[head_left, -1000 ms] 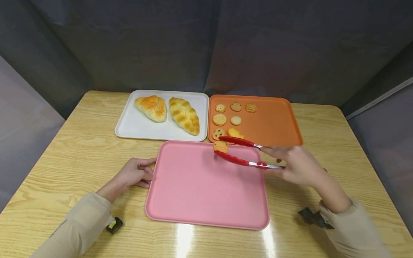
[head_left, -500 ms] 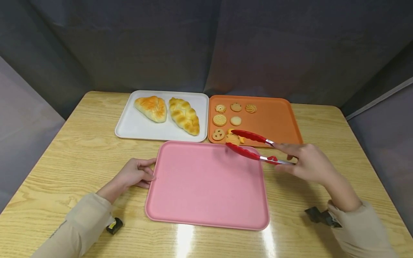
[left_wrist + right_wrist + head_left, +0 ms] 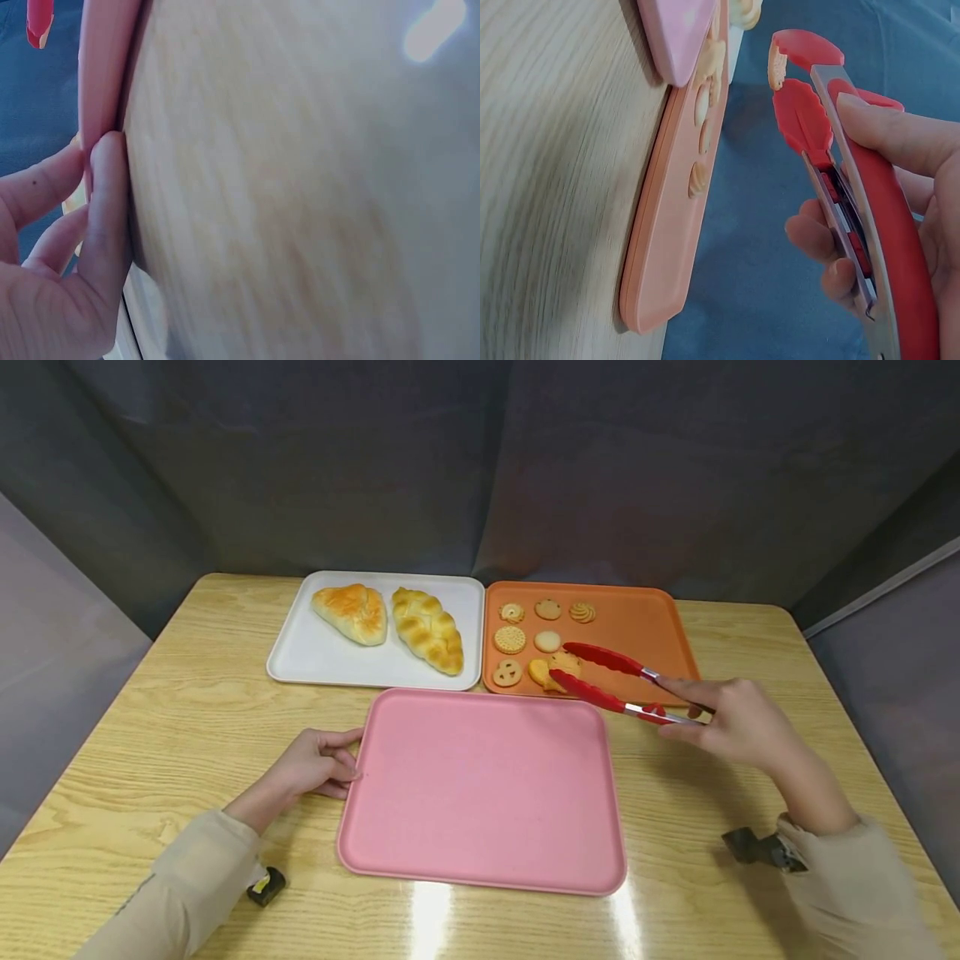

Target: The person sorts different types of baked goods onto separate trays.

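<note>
My right hand (image 3: 742,722) grips red-tipped metal tongs (image 3: 889,225). A round cookie (image 3: 566,664) is pinched between the tong tips, held over the front of the orange tray (image 3: 637,635). In the head view it overlaps a yellow cookie (image 3: 538,673) lying there. At the left edge of the pink tray (image 3: 480,793), my left hand (image 3: 315,764) holds the rim between its fingers and thumb. Close up in the left wrist view, the fingers (image 3: 109,202) lie along that rim, which runs upward out of frame.
Several other cookies (image 3: 510,640) sit in rows on the orange tray's left half. Beside it, a white tray (image 3: 345,672) bears a triangular bread (image 3: 352,612) and a braided loaf (image 3: 429,631). Dark curtains (image 3: 480,468) stand behind the wooden table (image 3: 187,693).
From above the pink tray's back edge, the tongs and cookie have moved right and back over the orange tray. My left hand stays on the pink tray's rim.
</note>
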`<state>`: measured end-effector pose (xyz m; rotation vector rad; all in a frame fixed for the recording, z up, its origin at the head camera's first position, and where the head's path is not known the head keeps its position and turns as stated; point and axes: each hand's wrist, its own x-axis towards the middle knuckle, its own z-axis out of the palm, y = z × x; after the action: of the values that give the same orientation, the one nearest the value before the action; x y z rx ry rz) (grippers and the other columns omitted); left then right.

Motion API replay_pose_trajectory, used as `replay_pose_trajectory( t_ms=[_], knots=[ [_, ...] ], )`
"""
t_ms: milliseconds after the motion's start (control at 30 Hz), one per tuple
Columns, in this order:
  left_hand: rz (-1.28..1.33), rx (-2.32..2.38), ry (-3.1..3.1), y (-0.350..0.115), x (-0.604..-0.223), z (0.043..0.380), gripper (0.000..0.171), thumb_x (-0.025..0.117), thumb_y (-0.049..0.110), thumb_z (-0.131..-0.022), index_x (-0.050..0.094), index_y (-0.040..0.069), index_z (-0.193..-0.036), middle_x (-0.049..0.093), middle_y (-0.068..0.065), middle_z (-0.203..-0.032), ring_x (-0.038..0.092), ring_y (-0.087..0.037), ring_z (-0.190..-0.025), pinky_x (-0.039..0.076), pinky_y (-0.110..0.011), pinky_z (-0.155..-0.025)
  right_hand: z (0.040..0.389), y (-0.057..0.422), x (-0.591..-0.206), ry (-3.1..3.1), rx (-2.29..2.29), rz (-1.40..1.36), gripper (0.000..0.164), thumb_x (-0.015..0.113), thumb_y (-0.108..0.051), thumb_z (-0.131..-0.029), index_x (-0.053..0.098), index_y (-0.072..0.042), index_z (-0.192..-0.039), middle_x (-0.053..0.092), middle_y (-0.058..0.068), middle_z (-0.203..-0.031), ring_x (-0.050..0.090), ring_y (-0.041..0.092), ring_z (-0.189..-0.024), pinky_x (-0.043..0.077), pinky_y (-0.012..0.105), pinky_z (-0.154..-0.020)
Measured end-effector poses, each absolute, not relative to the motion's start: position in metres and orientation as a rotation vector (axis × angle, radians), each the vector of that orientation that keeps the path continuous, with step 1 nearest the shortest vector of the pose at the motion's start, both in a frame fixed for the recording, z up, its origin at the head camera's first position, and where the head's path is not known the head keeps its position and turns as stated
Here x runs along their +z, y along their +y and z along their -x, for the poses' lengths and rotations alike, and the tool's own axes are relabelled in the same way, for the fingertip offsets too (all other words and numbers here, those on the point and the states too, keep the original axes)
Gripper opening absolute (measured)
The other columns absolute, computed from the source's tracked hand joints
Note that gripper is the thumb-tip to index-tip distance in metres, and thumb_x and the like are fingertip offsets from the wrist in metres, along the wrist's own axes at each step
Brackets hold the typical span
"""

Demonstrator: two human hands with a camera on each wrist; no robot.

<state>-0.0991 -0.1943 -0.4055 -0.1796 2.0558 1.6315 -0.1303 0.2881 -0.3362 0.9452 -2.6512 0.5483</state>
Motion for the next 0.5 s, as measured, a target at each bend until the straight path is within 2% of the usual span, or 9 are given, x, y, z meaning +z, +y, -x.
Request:
replay_pose_trajectory(
  t_ms=[100, 233, 500],
  knots=[
    [0.181, 1.632, 2.053, -0.195, -0.405, 0.099, 0.067, 0.058, -0.013, -0.077, 0.030, -0.006, -0.137, 0.059, -0.006, -0.072, 0.060, -0.013, -0.057, 0.058, -0.033, -0.057, 0.134, 0.291, -0.337, -2.647, 0.518, -0.927, 0.058, 0.085, -0.013, -0.053, 0.067, 0.001, -0.106, 0.059, -0.004, -0.063, 0.037, 0.001, -0.049, 0.026, 0.013, -0.038],
    [0.178, 1.629, 2.054, -0.194, -0.405, 0.099, 0.067, 0.057, -0.013, -0.076, 0.030, -0.005, -0.137, 0.060, -0.007, -0.072, 0.060, -0.013, -0.057, 0.058, -0.033, -0.057, 0.139, 0.293, -0.338, -2.682, 0.491, -0.889, 0.058, 0.084, -0.015, -0.057, 0.066, 0.000, -0.109, 0.047, -0.010, -0.054, 0.032, 0.002, -0.045, 0.025, 0.017, -0.037],
    [0.171, 1.630, 2.056, -0.195, -0.406, 0.099, 0.068, 0.057, -0.013, -0.076, 0.030, -0.005, -0.137, 0.061, -0.007, -0.073, 0.060, -0.014, -0.057, 0.058, -0.034, -0.058, 0.153, 0.301, -0.345, -2.742, 0.411, -0.807, 0.061, 0.083, -0.020, -0.060, 0.063, -0.001, -0.114, 0.027, -0.010, -0.048, 0.022, 0.005, -0.043, 0.020, 0.021, -0.040]
  ],
)
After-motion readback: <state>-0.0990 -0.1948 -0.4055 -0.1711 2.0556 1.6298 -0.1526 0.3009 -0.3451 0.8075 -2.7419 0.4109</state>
